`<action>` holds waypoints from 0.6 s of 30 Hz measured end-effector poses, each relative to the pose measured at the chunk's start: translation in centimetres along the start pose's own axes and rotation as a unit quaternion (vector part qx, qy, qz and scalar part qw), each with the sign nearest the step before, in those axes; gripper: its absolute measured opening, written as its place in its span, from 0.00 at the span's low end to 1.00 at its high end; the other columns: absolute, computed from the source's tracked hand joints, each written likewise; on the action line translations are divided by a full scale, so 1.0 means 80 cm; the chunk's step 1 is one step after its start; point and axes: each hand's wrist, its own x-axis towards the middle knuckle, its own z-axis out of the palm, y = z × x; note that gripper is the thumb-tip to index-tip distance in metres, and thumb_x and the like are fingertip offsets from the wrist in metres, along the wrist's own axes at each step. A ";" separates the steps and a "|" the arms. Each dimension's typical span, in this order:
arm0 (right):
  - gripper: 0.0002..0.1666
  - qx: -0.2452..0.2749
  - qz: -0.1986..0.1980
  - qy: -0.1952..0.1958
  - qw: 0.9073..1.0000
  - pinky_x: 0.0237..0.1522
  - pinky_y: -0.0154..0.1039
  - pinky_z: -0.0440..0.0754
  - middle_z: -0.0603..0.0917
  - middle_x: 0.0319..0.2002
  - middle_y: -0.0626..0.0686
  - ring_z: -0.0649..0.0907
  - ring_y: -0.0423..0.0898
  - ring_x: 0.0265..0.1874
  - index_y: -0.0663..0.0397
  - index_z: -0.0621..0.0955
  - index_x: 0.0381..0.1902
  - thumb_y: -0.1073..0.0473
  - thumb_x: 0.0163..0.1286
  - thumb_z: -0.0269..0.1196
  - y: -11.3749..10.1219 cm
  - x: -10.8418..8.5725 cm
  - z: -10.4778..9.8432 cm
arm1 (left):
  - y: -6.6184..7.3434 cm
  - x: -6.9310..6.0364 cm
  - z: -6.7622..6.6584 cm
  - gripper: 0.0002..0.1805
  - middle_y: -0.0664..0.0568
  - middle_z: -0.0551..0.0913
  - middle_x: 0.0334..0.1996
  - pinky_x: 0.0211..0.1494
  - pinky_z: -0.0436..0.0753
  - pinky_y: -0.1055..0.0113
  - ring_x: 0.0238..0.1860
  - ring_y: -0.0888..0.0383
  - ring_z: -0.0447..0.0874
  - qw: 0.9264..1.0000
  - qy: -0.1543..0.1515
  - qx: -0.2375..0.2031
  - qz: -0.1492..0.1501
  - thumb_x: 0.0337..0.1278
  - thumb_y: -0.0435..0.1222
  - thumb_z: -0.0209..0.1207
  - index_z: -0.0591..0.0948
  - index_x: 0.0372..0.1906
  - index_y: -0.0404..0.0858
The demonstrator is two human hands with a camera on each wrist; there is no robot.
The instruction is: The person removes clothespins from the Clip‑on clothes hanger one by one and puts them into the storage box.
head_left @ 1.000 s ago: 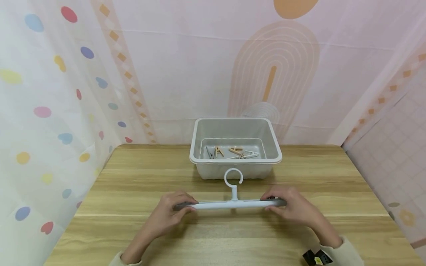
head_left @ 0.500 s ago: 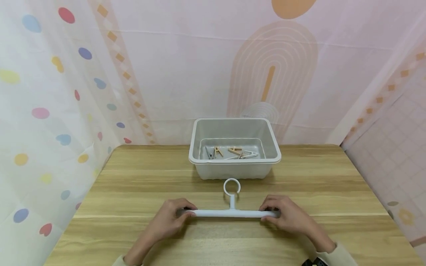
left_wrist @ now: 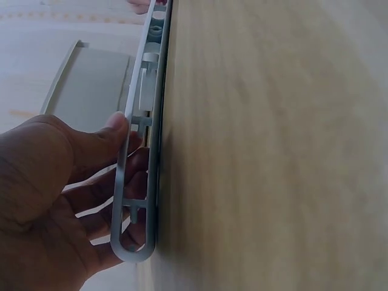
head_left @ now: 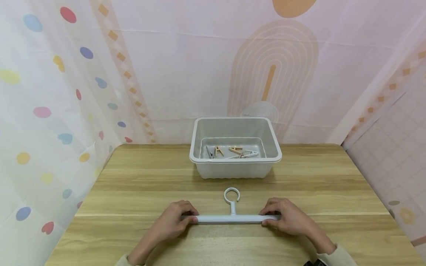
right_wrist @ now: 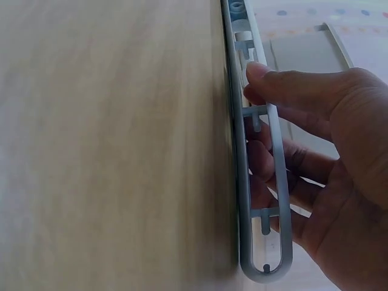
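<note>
A pale grey plastic hanger (head_left: 229, 219), a long narrow bar with an open round hook (head_left: 232, 195), lies crosswise low over the wooden table. Its bar has oblong openings and small inner pegs along it, as the left wrist view shows on the bar (left_wrist: 154, 130). My left hand (head_left: 174, 221) pinches the left end between thumb and fingers. At the opposite end, my right hand (head_left: 288, 218) holds it the same way, thumb on the near side and fingers behind the frame (right_wrist: 241, 163). The bar's lower edge is at the table surface or very close to it.
Behind the hanger stands a light grey plastic tub (head_left: 234, 170) on the wooden table (head_left: 133, 173). Several clothespins (head_left: 235, 150) in orange, white and grey lie inside it. A patterned curtain (head_left: 186, 74) hangs along the back and left of the table.
Both hands have brought the hanger down and towards me, away from the tub. Its hook now stands apart from the tub in the head view. The grips are kept.
</note>
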 end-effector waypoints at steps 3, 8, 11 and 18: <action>0.09 0.004 0.017 -0.012 1.000 0.38 0.29 0.79 0.86 0.38 0.36 0.80 0.30 0.36 0.41 0.90 0.42 0.53 0.65 0.74 0.002 0.000 0.000 | -0.001 0.000 0.001 0.03 0.63 0.87 0.35 0.45 0.84 0.69 0.39 0.68 0.82 1.000 0.000 -0.003 -0.006 0.63 0.38 0.68 0.88 0.37 0.43; 0.10 0.017 0.025 -0.027 0.999 0.39 0.30 0.79 0.86 0.39 0.37 0.80 0.31 0.36 0.41 0.89 0.44 0.52 0.66 0.73 0.003 -0.001 -0.003 | 0.000 -0.001 0.001 0.03 0.63 0.86 0.35 0.44 0.83 0.69 0.39 0.68 0.80 1.000 0.009 -0.008 -0.005 0.61 0.38 0.69 0.88 0.38 0.43; 0.11 0.028 0.034 -0.030 0.999 0.38 0.30 0.80 0.86 0.38 0.39 0.80 0.31 0.35 0.42 0.88 0.45 0.51 0.66 0.73 0.004 -0.002 -0.008 | 0.000 -0.001 -0.002 0.04 0.62 0.87 0.36 0.44 0.84 0.69 0.39 0.67 0.81 1.000 0.013 -0.014 -0.006 0.62 0.38 0.69 0.87 0.40 0.44; 0.15 -0.019 0.036 -0.007 0.999 0.38 0.33 0.82 0.87 0.43 0.44 0.81 0.36 0.38 0.48 0.87 0.51 0.51 0.69 0.70 0.008 0.000 -0.030 | -0.004 0.009 -0.028 0.18 0.50 0.88 0.49 0.50 0.87 0.57 0.49 0.52 0.86 0.997 0.069 0.031 0.001 0.61 0.39 0.70 0.85 0.54 0.37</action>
